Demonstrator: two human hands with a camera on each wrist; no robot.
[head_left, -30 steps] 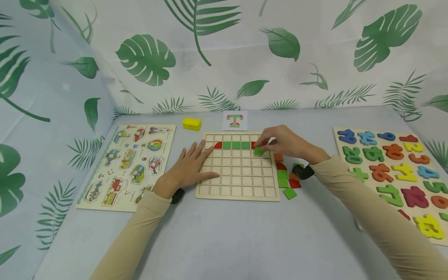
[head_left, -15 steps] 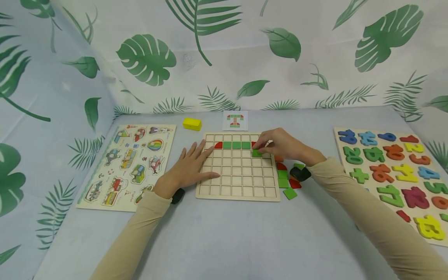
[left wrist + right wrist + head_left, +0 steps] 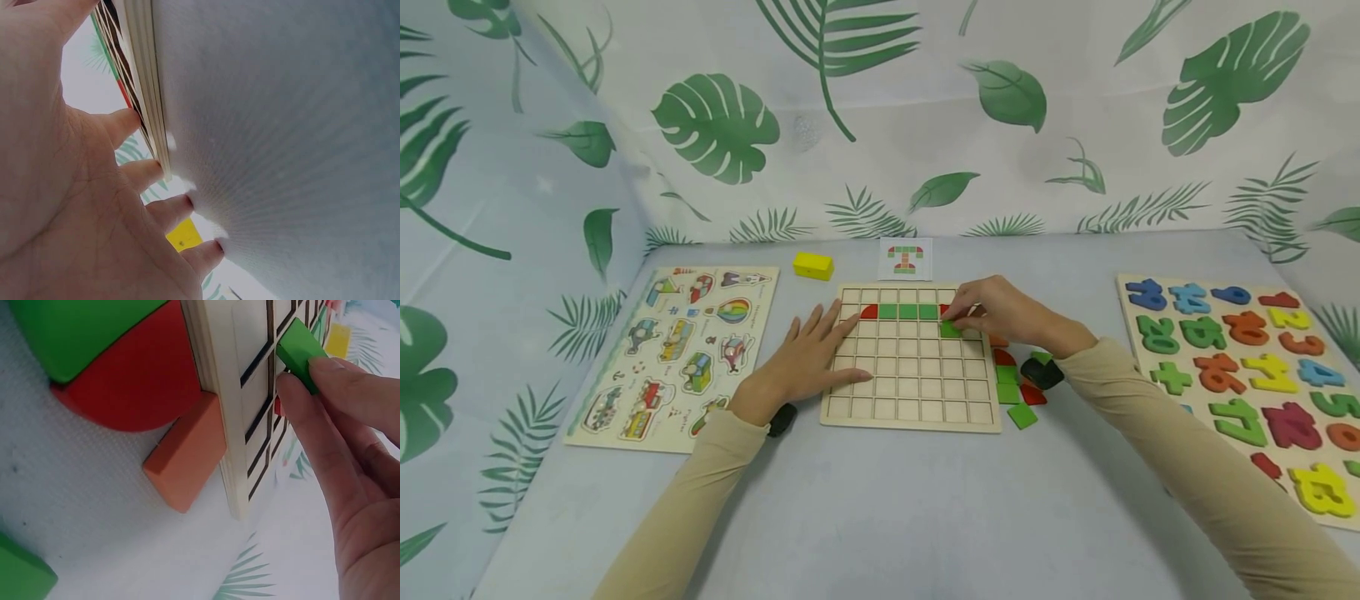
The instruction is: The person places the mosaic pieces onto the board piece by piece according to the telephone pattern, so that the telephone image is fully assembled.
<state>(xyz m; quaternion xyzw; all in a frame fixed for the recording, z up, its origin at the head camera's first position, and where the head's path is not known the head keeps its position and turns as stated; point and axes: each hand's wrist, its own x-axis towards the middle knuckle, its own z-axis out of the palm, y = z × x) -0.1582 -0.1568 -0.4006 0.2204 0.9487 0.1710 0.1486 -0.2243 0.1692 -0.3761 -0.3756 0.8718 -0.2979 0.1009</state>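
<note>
My right hand [image 3: 1003,312] pinches a green square tile [image 3: 301,351] between thumb and fingers. It holds the tile at the gridded wooden board [image 3: 907,387], just below the second row's right end; in the right wrist view the tile is tilted against the grid. Along that row lie a red rounded tile [image 3: 869,312], several green squares [image 3: 907,312] and another red tile [image 3: 944,311], partly hidden by my fingers. My left hand [image 3: 801,358] has its fingers spread and rests at the board's left edge, thumb over the grid.
Loose red, green and orange tiles [image 3: 1007,393] lie along the board's right side. Behind the board are a pattern card [image 3: 905,260] and a yellow block [image 3: 812,266]. A vehicle picture puzzle [image 3: 677,358] lies left, a number puzzle [image 3: 1213,354] right.
My right hand has shifted slightly left and down with the green tile, which now lies nearer the cell under the row. My left hand has stayed where it was.
</note>
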